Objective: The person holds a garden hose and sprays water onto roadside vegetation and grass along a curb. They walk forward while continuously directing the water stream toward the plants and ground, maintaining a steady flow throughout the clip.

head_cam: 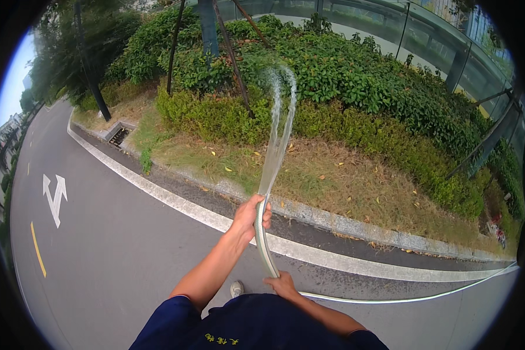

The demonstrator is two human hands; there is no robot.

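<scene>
A pale, braided garden hose (263, 245) runs between my two hands, bending slightly. My left hand (249, 215) grips it close to its outlet, the thumb near the mouth. Lower down and nearer my body, my right hand (283, 283) holds the same hose. A forked stream of water (278, 135) leaves the mouth, arcs over the dry grass strip (350, 175) and falls on the green shrubs (341, 72). Past my right hand, the hose trails over the asphalt to the far right.
A granite kerb (350, 225) and a white road line (332, 258) separate the asphalt road (127, 245) from the planting. At left lies a drain opening (120, 135). Wooden tree props (232, 57) stand among the shrubs, with a glass barrier (367, 28) behind. My shoe (236, 288) shows below.
</scene>
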